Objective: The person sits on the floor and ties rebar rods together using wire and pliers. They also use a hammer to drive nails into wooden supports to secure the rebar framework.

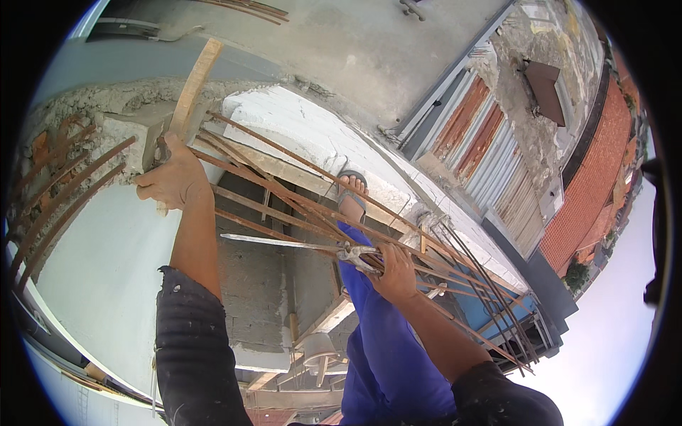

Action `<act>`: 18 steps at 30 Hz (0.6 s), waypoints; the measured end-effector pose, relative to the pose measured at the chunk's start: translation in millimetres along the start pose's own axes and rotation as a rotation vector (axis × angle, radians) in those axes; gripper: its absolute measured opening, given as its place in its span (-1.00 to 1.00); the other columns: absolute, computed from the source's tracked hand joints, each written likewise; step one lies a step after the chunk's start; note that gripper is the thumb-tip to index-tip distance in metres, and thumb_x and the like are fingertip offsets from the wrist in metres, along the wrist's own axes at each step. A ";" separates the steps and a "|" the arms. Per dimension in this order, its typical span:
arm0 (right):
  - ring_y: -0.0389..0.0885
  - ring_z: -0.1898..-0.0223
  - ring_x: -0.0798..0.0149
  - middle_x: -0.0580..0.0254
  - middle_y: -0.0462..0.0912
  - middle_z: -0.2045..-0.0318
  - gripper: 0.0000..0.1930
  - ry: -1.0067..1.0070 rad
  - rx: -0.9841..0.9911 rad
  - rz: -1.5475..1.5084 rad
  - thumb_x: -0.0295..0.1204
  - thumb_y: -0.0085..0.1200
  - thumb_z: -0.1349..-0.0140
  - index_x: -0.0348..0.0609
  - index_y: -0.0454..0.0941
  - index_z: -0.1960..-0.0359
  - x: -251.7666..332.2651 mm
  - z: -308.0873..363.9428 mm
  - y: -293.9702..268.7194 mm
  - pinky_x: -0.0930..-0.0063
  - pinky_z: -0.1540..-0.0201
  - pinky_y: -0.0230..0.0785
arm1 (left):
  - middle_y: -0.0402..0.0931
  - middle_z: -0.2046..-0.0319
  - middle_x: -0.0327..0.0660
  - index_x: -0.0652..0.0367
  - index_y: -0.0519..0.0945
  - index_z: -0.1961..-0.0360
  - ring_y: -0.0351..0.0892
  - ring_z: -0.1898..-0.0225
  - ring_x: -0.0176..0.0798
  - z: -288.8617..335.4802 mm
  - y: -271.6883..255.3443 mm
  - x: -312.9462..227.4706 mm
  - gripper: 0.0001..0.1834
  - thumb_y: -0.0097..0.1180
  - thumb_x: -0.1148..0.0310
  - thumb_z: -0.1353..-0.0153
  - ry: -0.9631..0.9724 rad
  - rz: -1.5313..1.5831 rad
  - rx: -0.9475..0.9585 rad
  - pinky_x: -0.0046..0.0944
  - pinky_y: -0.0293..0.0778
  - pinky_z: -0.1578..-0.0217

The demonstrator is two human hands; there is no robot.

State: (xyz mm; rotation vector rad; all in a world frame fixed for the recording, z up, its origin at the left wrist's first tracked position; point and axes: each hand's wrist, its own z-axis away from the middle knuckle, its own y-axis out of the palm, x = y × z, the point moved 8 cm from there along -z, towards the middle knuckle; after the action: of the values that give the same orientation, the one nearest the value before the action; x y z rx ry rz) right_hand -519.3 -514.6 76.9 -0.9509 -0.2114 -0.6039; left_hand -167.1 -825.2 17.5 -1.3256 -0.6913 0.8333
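Observation:
My left hand (177,174) is closed around the lower end of a narrow wooden board (195,85), beside a rough concrete block. The board points up and away from me. In my right hand (396,273) is a handsaw, gripped by its worn grey handle (357,255). Its thin, pale blade (273,241) points left, seen nearly edge-on and apart from the board. The blade lies over long rusty reinforcing bars (295,201), which run diagonally between my two hands.
My sandalled foot (352,186) stands by a white ledge (291,131). Below the bars a deep opening drops to grey block walls (252,298). Bent rusty bars (64,195) stick out at the left. Corrugated sheets (472,135) and a tiled roof (588,195) lie to the right.

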 end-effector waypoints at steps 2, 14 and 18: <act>0.60 0.02 -0.04 0.10 0.62 0.16 -0.42 0.056 -0.056 -0.037 -0.29 0.47 0.01 -0.13 0.49 -0.04 -5.4 5.1 21.6 0.04 -0.16 0.33 | 0.15 -0.15 0.15 0.58 -0.01 -0.44 0.46 -0.17 0.16 -1.7 -1.6 -3.2 0.33 0.09 -0.48 -0.12 0.036 -0.007 -0.060 0.20 0.55 0.12; 0.55 0.16 -0.05 0.11 0.56 0.28 -0.65 -0.086 -0.465 -0.108 -0.37 0.27 -0.24 -0.16 0.48 -0.01 -21.6 9.6 48.0 0.06 -0.02 0.33 | 0.05 -0.31 0.36 0.59 -0.13 -0.47 0.40 -0.31 0.22 -10.4 2.7 31.8 0.17 0.16 -0.17 -0.27 0.162 0.619 0.080 0.15 0.54 -0.08; 0.58 0.09 -0.04 0.10 0.59 0.19 -0.54 -0.107 -0.511 -0.095 -0.40 0.29 -0.20 -0.17 0.46 -0.11 -21.2 9.4 50.6 0.05 -0.08 0.33 | 0.47 0.07 -0.10 0.16 0.12 -0.49 0.45 0.32 -0.30 103.3 50.0 92.6 -0.40 -0.09 0.35 -0.48 -0.093 1.221 0.651 -0.20 0.45 0.44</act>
State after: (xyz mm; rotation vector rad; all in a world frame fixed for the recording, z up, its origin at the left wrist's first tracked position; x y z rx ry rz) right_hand -506.9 -476.7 37.9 -1.4754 -0.2015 -0.7112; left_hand -208.7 -689.2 -21.4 -1.0067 0.4347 1.8911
